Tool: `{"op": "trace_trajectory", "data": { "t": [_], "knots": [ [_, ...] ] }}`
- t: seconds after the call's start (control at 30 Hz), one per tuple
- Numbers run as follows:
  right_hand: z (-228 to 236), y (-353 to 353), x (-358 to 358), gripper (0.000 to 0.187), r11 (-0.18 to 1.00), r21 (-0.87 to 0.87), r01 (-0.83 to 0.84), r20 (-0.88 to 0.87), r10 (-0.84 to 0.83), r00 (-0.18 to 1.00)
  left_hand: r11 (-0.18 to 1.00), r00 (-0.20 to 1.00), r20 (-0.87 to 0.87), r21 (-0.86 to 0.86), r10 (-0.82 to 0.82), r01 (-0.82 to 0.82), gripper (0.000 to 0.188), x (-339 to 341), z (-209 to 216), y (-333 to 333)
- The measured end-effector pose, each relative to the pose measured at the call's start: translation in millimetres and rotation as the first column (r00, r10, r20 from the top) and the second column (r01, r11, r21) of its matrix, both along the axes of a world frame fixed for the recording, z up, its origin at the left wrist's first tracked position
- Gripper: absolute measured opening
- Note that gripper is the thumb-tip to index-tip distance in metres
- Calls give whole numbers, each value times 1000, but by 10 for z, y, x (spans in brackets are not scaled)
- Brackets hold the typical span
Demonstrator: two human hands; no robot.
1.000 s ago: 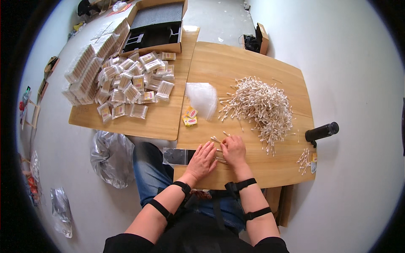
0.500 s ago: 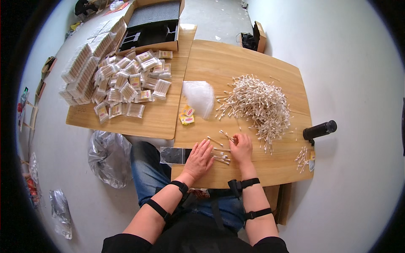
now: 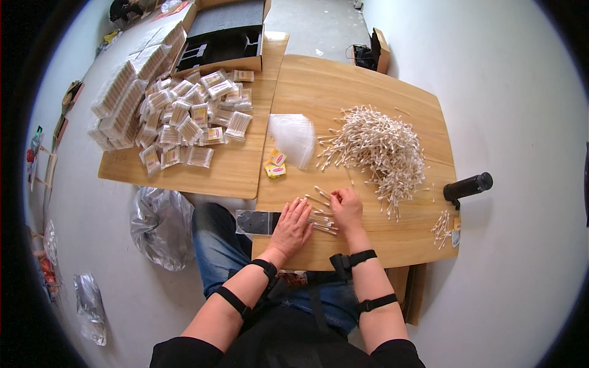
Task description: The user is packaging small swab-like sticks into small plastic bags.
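My left hand (image 3: 291,229) lies flat, fingers stretched out, across the right end of a black strip in a clear sleeve (image 3: 253,222). A small row of cotton swabs (image 3: 323,223) sticks out to the right from beneath or beside its fingers. My right hand (image 3: 346,210) has thumb and fingertips pinched together just beyond that row, at the end of a loose cotton swab (image 3: 321,192). Another swab lies slanted close by. Part of the pinch is hidden by the hand itself. Beyond my right hand spreads a large heap of cotton swabs (image 3: 383,153).
Clear empty bags (image 3: 293,138) and yellow cards (image 3: 276,164) lie mid-table. Packed swab bags (image 3: 190,116) and stacked bundles (image 3: 116,92) fill the left table, before an open carton (image 3: 257,63). A black cylinder (image 3: 468,187) and a small swab pile (image 3: 441,228) sit at the right edge.
My right hand has shifted slightly left and turned, its fingertips closing toward the loose swabs. My left hand stays flat in place. The whole view has moved a little.
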State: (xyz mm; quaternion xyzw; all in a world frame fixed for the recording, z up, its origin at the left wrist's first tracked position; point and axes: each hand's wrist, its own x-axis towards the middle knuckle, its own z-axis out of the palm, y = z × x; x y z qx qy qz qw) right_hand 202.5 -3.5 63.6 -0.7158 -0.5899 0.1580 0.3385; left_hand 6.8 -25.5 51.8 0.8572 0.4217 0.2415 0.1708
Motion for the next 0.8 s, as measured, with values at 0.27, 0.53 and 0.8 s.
{"op": "trace_trajectory", "data": {
  "t": [0.27,0.53,0.8],
  "knots": [
    [-4,65,-123,9,994,80,-70,128,59,990,998,998,-38,40,43,-41,52,32,-23,-7],
    [101,23,-273,11,954,104,-281,156,264,952,998,998,-13,12,54,-53,55,21,-56,-5],
    [158,-67,-13,5,984,-15,-180,1,180,984,999,999,-2,-3,53,-53,57,22,-43,-10]
  ]
}}
